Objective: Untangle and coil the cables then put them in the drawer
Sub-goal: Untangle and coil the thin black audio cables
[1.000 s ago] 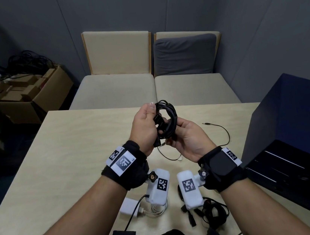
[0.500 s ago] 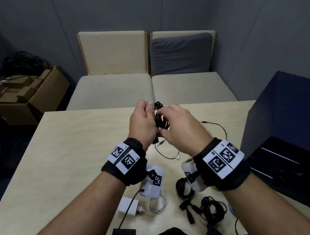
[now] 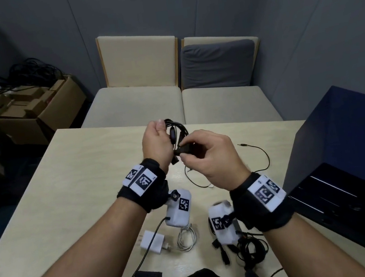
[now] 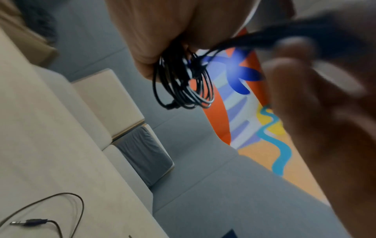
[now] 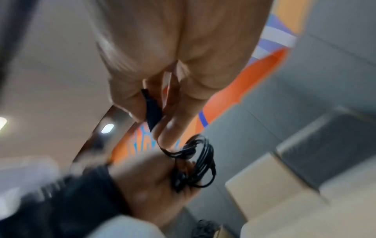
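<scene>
Mid-coiling: black cable coil (image 3: 176, 128) gripped in left hand (image 3: 155, 145), plug end (image 3: 184, 149) pinched by right hand (image 3: 212, 157); next, probably tail wrapped round and tucked.

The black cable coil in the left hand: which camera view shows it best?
The left wrist view: the black cable coil hangs sharp, its loops separate. The right wrist view blurs it, and in the head view the left hand partly covers it.
</scene>
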